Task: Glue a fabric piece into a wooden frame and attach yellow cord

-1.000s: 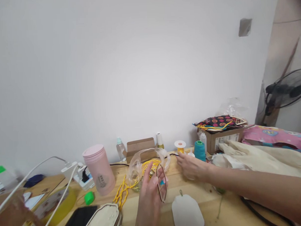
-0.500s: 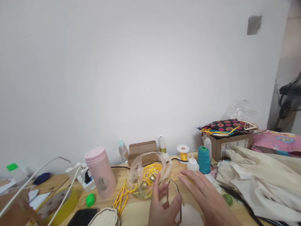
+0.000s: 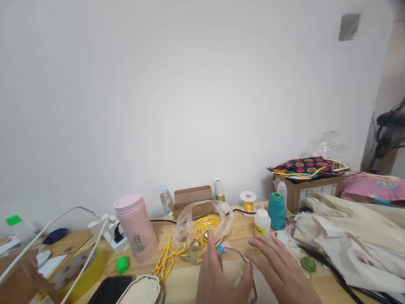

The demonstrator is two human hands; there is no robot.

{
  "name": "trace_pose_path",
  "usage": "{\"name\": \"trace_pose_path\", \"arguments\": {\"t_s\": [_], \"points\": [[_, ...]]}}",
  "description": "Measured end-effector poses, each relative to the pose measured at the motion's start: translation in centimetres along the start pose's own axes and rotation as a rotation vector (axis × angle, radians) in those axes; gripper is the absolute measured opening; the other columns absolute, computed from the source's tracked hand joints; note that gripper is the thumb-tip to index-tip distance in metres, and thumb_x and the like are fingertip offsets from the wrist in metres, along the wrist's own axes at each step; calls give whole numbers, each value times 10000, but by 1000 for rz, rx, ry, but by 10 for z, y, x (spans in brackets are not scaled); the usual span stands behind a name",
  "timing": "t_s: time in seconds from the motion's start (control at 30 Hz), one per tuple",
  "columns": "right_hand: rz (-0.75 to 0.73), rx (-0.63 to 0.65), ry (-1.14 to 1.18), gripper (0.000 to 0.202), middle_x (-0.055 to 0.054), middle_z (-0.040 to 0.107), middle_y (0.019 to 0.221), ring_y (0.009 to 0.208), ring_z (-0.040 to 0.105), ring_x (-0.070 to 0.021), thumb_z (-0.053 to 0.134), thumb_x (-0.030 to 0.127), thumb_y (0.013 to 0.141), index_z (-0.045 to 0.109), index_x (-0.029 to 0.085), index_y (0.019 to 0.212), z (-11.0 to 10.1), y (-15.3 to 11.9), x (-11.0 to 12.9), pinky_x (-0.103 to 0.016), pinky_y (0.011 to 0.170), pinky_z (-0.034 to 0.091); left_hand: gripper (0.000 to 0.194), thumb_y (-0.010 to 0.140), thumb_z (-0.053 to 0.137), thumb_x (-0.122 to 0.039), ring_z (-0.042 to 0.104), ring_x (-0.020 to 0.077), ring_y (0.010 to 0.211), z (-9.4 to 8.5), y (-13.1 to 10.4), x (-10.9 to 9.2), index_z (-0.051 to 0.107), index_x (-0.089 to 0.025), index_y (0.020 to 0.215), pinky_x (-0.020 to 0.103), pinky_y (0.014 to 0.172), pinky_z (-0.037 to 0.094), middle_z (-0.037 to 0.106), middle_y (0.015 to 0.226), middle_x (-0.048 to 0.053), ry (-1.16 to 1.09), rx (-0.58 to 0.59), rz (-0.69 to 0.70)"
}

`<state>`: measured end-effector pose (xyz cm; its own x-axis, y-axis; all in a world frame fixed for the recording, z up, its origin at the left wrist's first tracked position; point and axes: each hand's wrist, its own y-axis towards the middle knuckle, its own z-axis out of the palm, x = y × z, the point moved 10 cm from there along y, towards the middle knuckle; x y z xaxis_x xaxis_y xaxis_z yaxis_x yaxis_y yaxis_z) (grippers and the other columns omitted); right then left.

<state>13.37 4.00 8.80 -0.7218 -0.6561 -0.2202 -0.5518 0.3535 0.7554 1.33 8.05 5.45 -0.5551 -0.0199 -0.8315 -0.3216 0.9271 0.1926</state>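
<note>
Near the bottom centre, my left hand (image 3: 222, 280) has its index finger and thumb spread apart, next to a thin dark looped cord (image 3: 237, 249). My right hand (image 3: 281, 273) is just right of it, fingers stretched out with nothing seen in them. The cord passes between the hands over a white piece (image 3: 264, 288); its lower part is hidden. Beyond my left hand lies a clear plastic bag (image 3: 183, 226) with yellow cord (image 3: 203, 227) and gold bells. A white glue bottle (image 3: 262, 223) stands behind my right hand, beside a teal thread cone (image 3: 277, 211).
Left are a pink cup (image 3: 135, 229), a black phone (image 3: 106, 295), a cream tray (image 3: 139, 296), a green cap (image 3: 122, 264) and yellow tape (image 3: 97, 271). Right lie cream cloth (image 3: 351, 235) and a cardboard box (image 3: 293, 195). A spool (image 3: 248, 201) stands at the back.
My left hand has turned so its back shows more, and the cord loop between the hands has shifted right. The glue bottle is now less covered by my right hand. The view has shifted slightly.
</note>
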Motion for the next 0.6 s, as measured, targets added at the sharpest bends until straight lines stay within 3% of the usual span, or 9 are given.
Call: {"name": "trace_pose_path", "arguments": {"t_s": [0.2,0.33,0.47,0.6], "points": [[-45,19,-46,507,-137,605,1029,961,532,-280,504,484,672,530,133,1036,1,0,7,-404,781,407,810,574,620,-342,440,322,1054,-3,0,8,289,-111,1277,380,870,299,523,1113,171,-157,-46,-37],[-24,25,6,588,-138,598,1041,957,538,-278,517,524,643,500,122,1073,1,-2,6,-396,783,415,712,549,653,-380,456,305,1042,3,2,17,429,-174,1193,369,879,310,553,1095,147,-242,40,-60],[26,45,64,544,-129,591,1058,974,531,-289,570,413,612,484,143,1076,4,-3,2,-423,782,418,656,542,638,-438,460,320,1012,4,4,16,529,-95,1090,408,885,296,565,1044,176,-165,81,-49],[89,73,128,574,-131,594,1050,972,533,-294,613,367,564,478,135,1071,8,-5,-4,-442,790,426,579,580,598,-465,500,298,940,12,6,13,571,-118,1043,394,854,334,587,990,149,-95,172,-23]]}}
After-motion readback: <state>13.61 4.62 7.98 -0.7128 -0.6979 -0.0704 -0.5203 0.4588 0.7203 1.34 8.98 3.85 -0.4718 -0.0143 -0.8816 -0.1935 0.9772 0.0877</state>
